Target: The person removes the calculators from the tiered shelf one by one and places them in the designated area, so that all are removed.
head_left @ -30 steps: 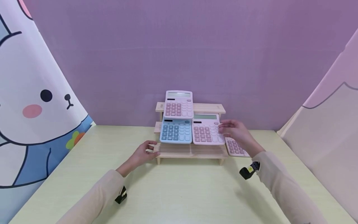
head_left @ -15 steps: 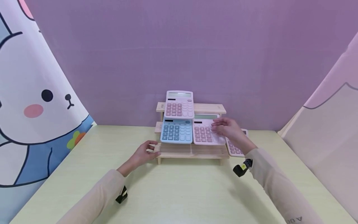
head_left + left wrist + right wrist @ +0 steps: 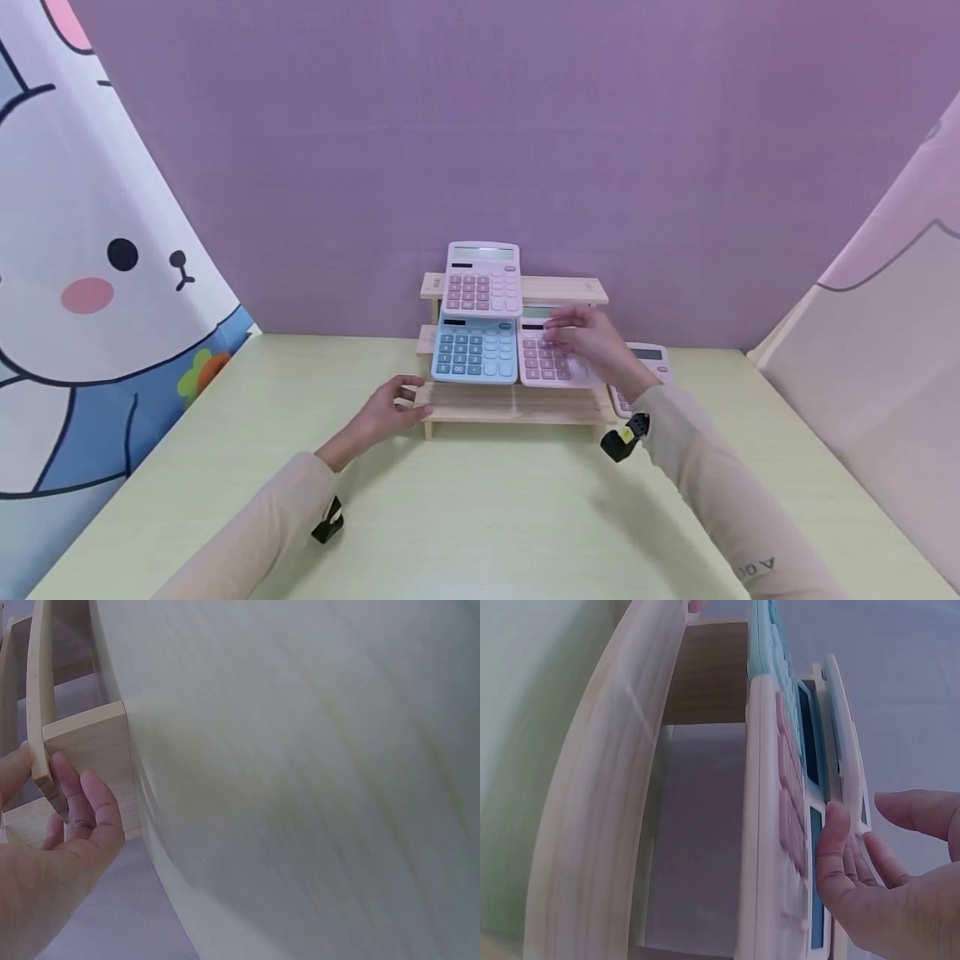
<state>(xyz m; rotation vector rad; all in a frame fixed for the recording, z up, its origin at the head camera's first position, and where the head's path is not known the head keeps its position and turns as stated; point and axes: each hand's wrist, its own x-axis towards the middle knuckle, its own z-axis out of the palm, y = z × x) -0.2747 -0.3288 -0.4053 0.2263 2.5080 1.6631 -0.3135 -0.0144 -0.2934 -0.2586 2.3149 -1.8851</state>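
A tiered wooden rack (image 3: 480, 402) holds a blue calculator (image 3: 474, 350) and a pink calculator (image 3: 546, 358) side by side in the middle. Another pink calculator (image 3: 482, 279) leans on the top tier, above the blue one. My left hand (image 3: 385, 414) pinches the left end of the lowest board between thumb and fingers, as the left wrist view shows. My right hand (image 3: 598, 346) reaches over the middle pink calculator, hiding its right side. In the right wrist view its parted fingers (image 3: 834, 832) are at the lower corner of the upper pink calculator (image 3: 847, 742).
One more pink calculator (image 3: 648, 357) lies to the right of the rack, partly behind my right wrist. A purple backdrop (image 3: 480, 150) rises behind the pale table (image 3: 480, 508). Printed cloths hang at both sides.
My right hand has moved left across the middle pink calculator toward the upper one, uncovering more of the calculator at the right. My left hand keeps its hold on the rack.
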